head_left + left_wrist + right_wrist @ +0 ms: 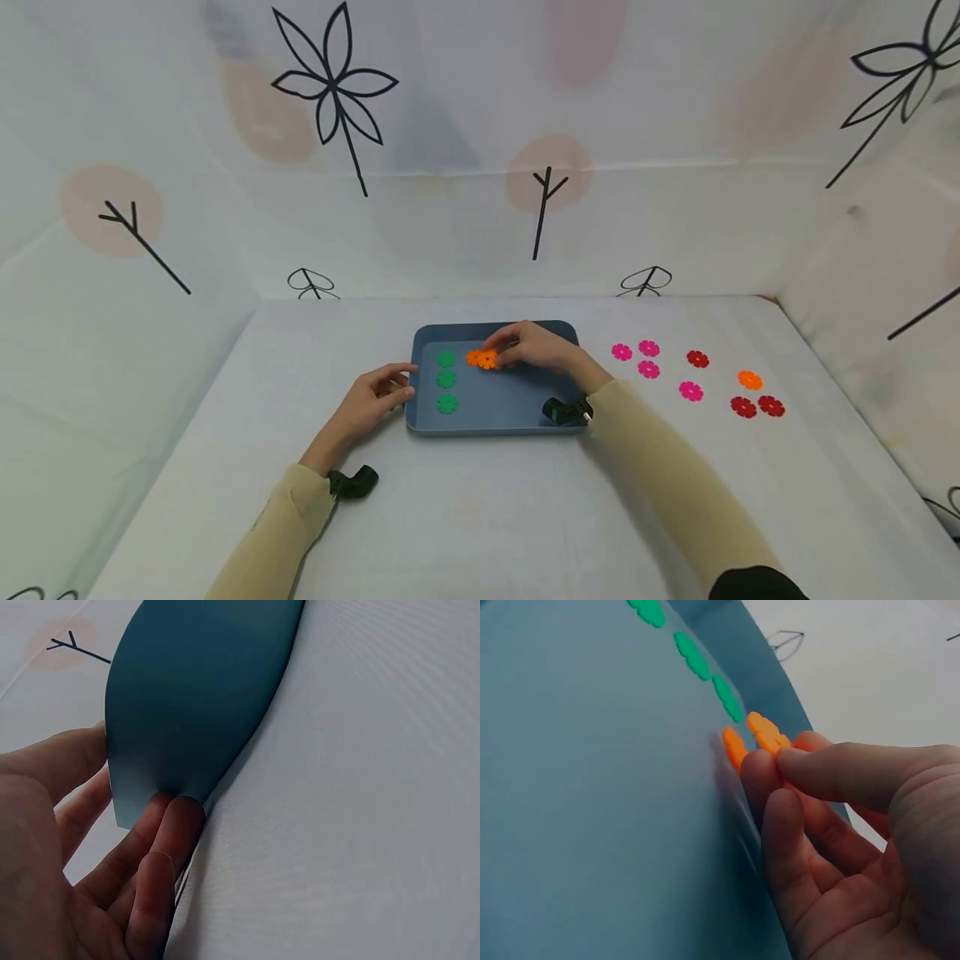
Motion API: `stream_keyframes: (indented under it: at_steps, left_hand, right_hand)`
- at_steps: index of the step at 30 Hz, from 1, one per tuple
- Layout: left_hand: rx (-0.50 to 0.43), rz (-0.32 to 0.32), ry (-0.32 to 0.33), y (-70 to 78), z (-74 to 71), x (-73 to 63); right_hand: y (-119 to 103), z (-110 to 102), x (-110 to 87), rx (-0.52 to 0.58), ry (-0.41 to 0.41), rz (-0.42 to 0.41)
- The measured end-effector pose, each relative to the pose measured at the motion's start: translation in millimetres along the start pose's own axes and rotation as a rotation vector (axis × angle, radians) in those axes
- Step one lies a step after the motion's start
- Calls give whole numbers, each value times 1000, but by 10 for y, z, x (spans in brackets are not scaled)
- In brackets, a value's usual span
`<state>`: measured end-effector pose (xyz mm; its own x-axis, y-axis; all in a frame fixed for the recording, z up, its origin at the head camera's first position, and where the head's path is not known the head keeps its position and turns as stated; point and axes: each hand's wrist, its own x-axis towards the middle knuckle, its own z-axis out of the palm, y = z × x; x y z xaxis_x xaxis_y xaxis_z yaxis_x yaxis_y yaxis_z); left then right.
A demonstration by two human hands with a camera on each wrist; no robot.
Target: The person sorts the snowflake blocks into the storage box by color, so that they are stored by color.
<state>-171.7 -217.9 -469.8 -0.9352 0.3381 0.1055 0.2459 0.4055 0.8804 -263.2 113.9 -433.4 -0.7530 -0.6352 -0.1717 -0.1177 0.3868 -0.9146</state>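
Okay, right hand [534, 346] has thumb and fingertips pinched on an orange flower piece [487, 359]; it sits right at the tips, most of it poking out left of the grip, over the far middle of the blue-grey tray [495, 408]. Second orange piece [472, 357] is just left of it, in the tray; hard to tell whether the two touch. Left hand [378, 390]: fingers loosely bent, some tips touching the tray's left outer wall. Three green flowers [446, 379] run near to far along the tray's left side. Right of the tray, on the white table [480, 500]: four pink flowers [648, 369], three red flowers [743, 407], one loose orange flower [750, 380].
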Motion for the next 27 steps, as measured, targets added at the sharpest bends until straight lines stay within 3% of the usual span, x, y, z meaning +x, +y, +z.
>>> stream_keyframes:
  at_steps: [11, 18, 27]
  left_hand:
    - [5, 8, 10, 5, 3, -16]
    - [13, 4, -19, 381, -39, -78]
    - [19, 12, -22, 375, -30, -71]
  right_hand:
    - [46, 91, 47, 20, -12, -5]
    - [74, 80, 40, -20, -12, -18]
    - [104, 85, 28, -14, -29, -41]
